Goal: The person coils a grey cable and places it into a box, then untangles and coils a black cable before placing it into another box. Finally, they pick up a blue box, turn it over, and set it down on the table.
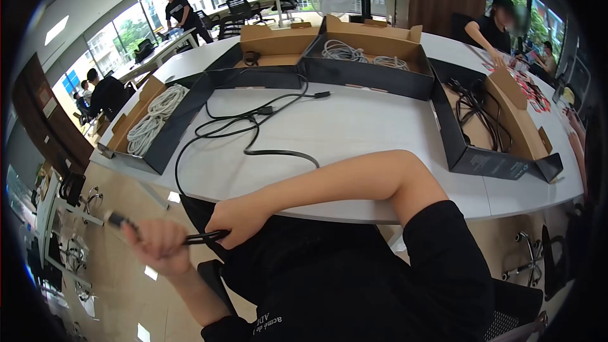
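My left hand (159,245), raised off the table at the lower left, is closed round a black cable, with a blurred connector end sticking out past the fingers. Strands of the same black cable (201,238) stretch across to my right hand (240,218), which grips them near the table's front edge. My right forearm crosses in front of my body. Another length of black cable (253,151) lies in loose loops on the white table (367,126), with a plug (322,95) at one end. Part of it runs over the table's edge near my right hand.
Open boxes stand round the table: a left one (166,163) with white cables, a back-left one (218,77) with a small black coil, a back-right one (373,83) with grey cables, a right one (468,159) with black cables. A person (494,28) sits at the back right.
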`<state>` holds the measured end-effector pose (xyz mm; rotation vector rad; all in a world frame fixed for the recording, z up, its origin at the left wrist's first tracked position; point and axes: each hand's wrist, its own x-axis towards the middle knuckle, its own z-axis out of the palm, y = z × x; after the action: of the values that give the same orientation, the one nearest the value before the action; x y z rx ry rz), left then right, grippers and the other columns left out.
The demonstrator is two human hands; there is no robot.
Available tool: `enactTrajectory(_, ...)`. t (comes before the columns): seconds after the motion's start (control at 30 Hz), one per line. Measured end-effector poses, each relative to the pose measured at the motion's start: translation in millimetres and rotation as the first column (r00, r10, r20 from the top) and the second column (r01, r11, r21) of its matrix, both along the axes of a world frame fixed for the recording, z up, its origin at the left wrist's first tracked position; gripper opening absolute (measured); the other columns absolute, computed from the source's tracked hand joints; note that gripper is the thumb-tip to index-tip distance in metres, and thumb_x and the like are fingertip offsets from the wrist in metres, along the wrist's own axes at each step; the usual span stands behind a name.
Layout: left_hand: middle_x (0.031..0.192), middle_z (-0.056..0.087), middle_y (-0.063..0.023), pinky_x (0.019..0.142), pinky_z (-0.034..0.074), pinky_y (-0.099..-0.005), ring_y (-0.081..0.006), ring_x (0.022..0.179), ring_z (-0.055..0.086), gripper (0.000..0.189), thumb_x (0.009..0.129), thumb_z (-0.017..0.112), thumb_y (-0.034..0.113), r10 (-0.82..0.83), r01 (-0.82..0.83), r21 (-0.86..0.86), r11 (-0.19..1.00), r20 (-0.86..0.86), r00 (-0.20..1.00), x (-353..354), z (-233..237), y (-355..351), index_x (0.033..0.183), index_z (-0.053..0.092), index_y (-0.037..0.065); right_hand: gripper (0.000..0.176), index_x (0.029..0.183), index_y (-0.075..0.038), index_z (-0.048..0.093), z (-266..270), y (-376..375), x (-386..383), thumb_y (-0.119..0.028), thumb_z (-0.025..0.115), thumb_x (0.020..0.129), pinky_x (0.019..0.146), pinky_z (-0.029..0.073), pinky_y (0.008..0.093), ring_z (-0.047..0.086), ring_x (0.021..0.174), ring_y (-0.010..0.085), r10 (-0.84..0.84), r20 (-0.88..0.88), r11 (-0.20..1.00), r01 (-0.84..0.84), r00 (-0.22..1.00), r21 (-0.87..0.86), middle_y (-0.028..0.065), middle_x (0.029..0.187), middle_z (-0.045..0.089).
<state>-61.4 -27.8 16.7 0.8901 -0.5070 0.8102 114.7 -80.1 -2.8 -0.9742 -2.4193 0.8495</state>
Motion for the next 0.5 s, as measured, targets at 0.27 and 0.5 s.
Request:
enactTrajectory(0.27, 0.046, 0.028, 0.0025, 0.043, 0.019, -0.0244, -0.0079, 0.040, 0.021, 0.043, 0.092, 0.040, 0.022, 0.257, -0.247, -0.077, 0.966, 0.377, 0.890, -103.9, 27.9, 9.9, 0.052, 0.029, 0.012, 0.014, 0.075, -0.003, 0.052, 50.4, -3.5, 19.5, -0.017, 0.056, 0.074, 0.055, 0.043, 0.0410, 0.056, 0.061, 0.0326, -0.222, 0.167, 0.870, 0.118, 0.961, 0.479, 0.0137, 0.060, 0.056)
enactTrajectory(0.5, 0.052, 0.029, 0.0015, 0.043, 0.020, -0.0257, -0.0093, 0.044, 0.024, 0.034, 0.092, 0.041, 0.019, 0.343, -0.230, -0.271, 0.935, 0.521, 0.782, -163.6, 12.9, 7.3, 0.059, 0.033, 0.009, 0.008, 0.071, -0.010, 0.050, 87.1, -6.7, 32.0, -0.011, 0.057, 0.069, 0.059, 0.042, 0.0322, 0.055, 0.056, 0.0183, -0.399, -0.009, 0.204, 0.099, 0.917, 0.974, 0.0021, 0.056, 0.050)
